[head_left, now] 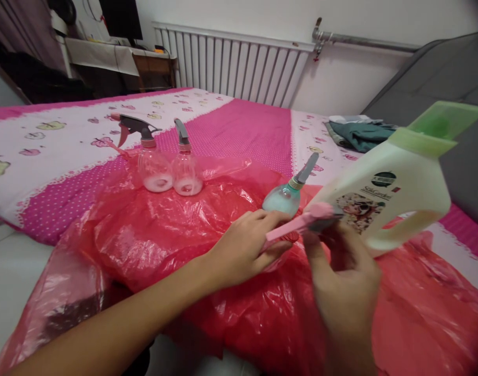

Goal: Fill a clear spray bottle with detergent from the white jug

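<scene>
In front of me, my left hand [244, 245] is closed around a spray bottle whose clear body shows only partly below the fingers. The bottle's spray head, with a pink trigger [291, 227] and a dark grey top, points left. My right hand [340, 277], slightly blurred, has its fingers closed on the grey part of that head. Just behind my hands leans a teal spray bottle [283, 198] with a grey head. To the right, a large cream detergent bottle [415, 180] with a green cap stands tilted. Two clear pink spray bottles [155, 169] [187, 175], with whitish liquid inside, stand farther left.
Crumpled red plastic sheeting [144, 235] lies under the bottles on a bed with a pink patterned cover [258, 130]. Folded clothes [360, 133] lie by the grey headboard [438, 78]. A radiator [234, 62] and a desk [105, 57] with a monitor are behind.
</scene>
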Available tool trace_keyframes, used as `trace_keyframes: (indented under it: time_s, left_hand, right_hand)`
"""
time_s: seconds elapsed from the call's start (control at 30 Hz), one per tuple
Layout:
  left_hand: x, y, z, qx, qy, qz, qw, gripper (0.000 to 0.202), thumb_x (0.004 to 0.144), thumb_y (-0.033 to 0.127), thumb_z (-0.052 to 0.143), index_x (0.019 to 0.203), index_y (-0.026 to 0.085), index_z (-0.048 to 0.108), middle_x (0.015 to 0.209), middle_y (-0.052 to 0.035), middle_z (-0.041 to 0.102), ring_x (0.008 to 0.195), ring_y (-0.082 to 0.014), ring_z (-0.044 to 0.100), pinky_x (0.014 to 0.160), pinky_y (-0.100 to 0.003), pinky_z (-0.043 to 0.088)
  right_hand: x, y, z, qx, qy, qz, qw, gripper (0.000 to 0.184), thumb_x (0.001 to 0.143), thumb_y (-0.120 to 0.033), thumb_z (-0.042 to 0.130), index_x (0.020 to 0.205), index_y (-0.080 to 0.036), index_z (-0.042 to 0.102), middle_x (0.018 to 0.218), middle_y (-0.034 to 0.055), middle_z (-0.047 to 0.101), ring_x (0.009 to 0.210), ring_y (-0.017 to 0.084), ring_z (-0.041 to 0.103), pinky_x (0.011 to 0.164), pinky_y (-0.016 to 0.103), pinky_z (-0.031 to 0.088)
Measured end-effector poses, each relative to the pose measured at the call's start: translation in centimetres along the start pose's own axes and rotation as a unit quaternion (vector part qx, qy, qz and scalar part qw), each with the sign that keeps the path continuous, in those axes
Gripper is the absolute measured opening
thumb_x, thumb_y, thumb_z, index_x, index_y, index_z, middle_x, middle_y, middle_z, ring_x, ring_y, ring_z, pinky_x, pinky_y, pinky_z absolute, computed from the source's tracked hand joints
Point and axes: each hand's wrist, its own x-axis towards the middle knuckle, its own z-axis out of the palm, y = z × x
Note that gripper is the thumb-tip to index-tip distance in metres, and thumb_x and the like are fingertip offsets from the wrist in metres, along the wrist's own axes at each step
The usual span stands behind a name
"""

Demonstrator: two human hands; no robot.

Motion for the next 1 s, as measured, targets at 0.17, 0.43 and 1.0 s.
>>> trace_keyframes:
  time_s: [0.17,0.43,1.0]
  left_hand:
    - [0.1,-0.2,0.0,-0.022,-0.002,-0.013,1.000,0.020,0.103,0.035,0.051,0.115,0.020,0.057,0.118,-0.0105,0.067,0.110,-0.0286,0.063,0.097,-0.045,0.051]
    - [0.2,-0.1,-0.4,-0.085,0.007,-0.039,0.996,0.031,0.103,0.037,0.059,0.129,0.022,0.054,0.127,-0.0097,0.067,0.117,-0.0272,0.064,0.100,-0.043,0.050]
    - [0.3,-0.5,-0.8,-0.105,0.007,-0.038,0.994,0.020,0.099,0.035,0.068,0.111,0.019,0.066,0.109,-0.0062,0.071,0.102,-0.0246,0.067,0.092,-0.037,0.051]
  right_hand:
    - [0.2,0.9,0.4,0.006,-0.050,0.025,0.998,0.029,0.083,-0.048,0.076,0.102,-0.026,0.074,0.102,0.0028,0.074,0.097,0.022,0.067,0.090,0.040,0.051]
    - [-0.4,-0.6,0.6,0.069,0.054,-0.019,0.996,0.024,0.084,-0.036,0.078,0.104,-0.023,0.073,0.101,0.0029,0.074,0.099,0.020,0.069,0.095,0.035,0.052]
    - [0.1,0.0,0.3,0.145,0.001,0.047,0.988,0.029,0.080,-0.042,0.081,0.099,-0.021,0.070,0.100,0.0032,0.074,0.096,0.018,0.069,0.088,0.034,0.053]
